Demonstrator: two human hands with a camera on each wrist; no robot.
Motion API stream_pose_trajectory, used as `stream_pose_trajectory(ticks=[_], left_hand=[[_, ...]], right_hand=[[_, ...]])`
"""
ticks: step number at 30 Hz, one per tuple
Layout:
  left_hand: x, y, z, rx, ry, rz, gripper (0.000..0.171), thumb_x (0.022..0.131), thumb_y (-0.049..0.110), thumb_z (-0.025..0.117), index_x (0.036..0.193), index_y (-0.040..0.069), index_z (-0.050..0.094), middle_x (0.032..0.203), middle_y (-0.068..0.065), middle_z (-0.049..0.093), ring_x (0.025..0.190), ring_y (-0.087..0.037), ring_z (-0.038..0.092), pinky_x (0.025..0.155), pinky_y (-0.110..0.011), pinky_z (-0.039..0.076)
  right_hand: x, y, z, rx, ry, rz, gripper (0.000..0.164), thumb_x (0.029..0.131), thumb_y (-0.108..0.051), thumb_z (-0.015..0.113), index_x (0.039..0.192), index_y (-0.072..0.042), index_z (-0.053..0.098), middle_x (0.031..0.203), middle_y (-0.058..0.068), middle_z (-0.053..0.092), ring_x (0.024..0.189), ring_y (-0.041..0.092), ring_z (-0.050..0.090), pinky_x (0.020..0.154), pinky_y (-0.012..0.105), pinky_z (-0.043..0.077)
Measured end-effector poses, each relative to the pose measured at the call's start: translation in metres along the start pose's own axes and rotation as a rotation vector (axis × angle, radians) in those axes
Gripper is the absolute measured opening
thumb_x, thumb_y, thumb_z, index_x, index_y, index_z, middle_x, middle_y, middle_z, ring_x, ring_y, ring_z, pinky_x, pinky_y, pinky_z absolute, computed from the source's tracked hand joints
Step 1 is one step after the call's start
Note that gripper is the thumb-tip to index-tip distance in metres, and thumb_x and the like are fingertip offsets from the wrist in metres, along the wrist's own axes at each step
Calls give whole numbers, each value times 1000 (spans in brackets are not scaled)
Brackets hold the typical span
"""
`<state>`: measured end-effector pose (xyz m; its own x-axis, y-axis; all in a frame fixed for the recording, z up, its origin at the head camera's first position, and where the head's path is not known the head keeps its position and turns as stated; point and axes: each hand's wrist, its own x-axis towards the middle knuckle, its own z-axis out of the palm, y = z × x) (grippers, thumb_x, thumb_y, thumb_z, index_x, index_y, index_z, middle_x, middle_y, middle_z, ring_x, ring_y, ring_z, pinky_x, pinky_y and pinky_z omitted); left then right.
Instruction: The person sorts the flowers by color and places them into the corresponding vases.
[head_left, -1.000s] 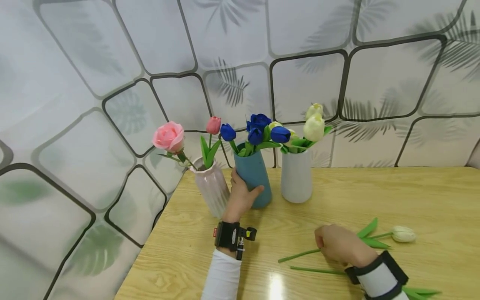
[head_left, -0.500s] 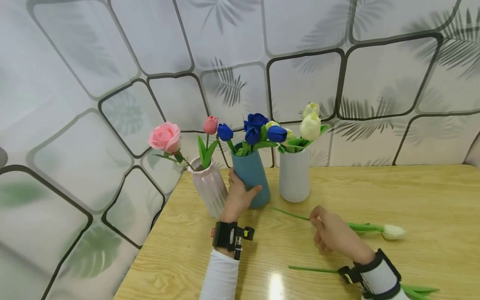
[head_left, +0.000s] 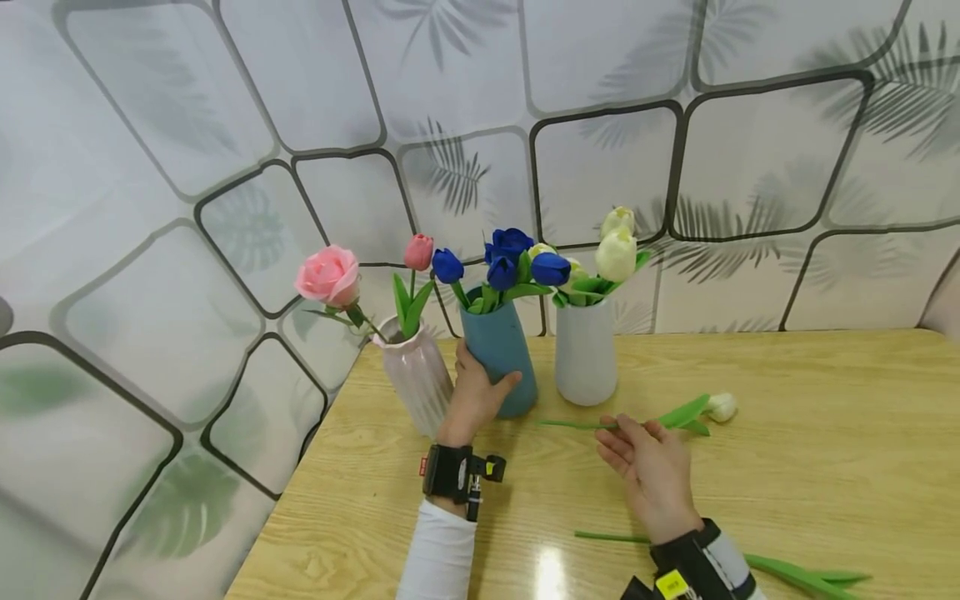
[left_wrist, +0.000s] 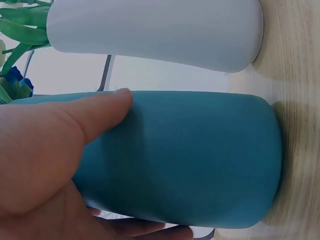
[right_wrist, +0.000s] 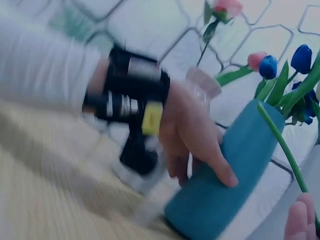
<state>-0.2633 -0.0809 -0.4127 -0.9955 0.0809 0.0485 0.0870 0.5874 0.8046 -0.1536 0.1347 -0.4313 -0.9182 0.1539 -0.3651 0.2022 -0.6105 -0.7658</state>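
Observation:
My left hand grips the teal vase, thumb on the near side and fingers round its left. The vase holds blue tulips and stands on the table, as the left wrist view shows. Between thumb and fingers, my right hand pinches the green stem of a white tulip. Its bloom points right and the bare stem end points left, just in front of the vases. In the right wrist view that stem crosses before the teal vase, with the right fingertips at the lower corner.
Left of the teal vase, a pale pink ribbed vase holds a pink rose and a pink tulip. A white vase with cream tulips stands to its right. Another green stem lies on the table at front right.
My right hand has lifted the white tulip off the table, turned palm more upward and brought the flower back towards the vases. The left hand keeps its hold on the teal vase.

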Motion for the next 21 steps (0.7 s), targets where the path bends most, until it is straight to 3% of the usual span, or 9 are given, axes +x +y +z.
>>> stream_pose_trajectory(ticks=[2,4,7,9,11,15,18,21], left_hand=[[-2,1,-1,22,-7,-13,105,94,36,68,155,-1,-9,154,-38,18,135,-50,38,105,-56,40],[-3,1,-2,43,-16,-27,103,95,35,67,156,-1,-9,153,-39,19,132,-51,42,103,-56,43],[-6,1,-4,71,-34,-47,100,96,33,65,156,0,-8,152,-41,20,127,-51,48,100,-55,46],[-9,1,-7,86,-45,-51,98,97,33,64,156,-1,-7,151,-42,20,126,-50,49,99,-54,46],[-14,1,-9,100,-55,-49,97,98,32,63,156,-2,-6,151,-42,21,126,-50,49,99,-54,46],[-24,1,-13,135,-83,-30,93,99,31,62,156,-6,-2,149,-42,27,127,-48,49,99,-53,46],[-31,2,-14,194,-122,-23,89,99,31,61,155,-9,4,147,-40,34,129,-46,49,100,-52,46],[-39,5,-14,283,-185,-38,85,100,34,60,153,-13,11,145,-38,39,127,-44,51,99,-51,47]], right_hand=[[-2,3,2,51,0,24,14,107,-18,44,114,-12,34,89,-4,70,80,5,69,78,19,55],[-3,4,2,68,-7,55,26,108,-22,39,130,-10,32,90,-4,68,83,4,67,81,19,54],[-2,6,0,59,-22,94,55,109,-28,31,155,-10,6,92,-5,65,86,4,66,85,19,53],[0,8,-1,47,-30,117,64,110,-30,28,158,-13,-11,93,-6,64,89,4,66,87,19,52],[1,9,-1,56,-29,139,65,110,-30,27,158,-16,-15,93,-6,65,90,4,66,88,19,52],[2,9,-1,65,-38,157,62,110,-28,25,158,-16,-11,93,-7,66,90,5,66,89,20,52],[2,8,-2,81,-44,166,48,110,-28,25,154,-17,10,94,-8,65,90,5,66,89,19,52],[1,9,-2,93,-49,168,26,110,-27,26,134,-20,33,100,-7,61,90,5,65,89,19,51]])
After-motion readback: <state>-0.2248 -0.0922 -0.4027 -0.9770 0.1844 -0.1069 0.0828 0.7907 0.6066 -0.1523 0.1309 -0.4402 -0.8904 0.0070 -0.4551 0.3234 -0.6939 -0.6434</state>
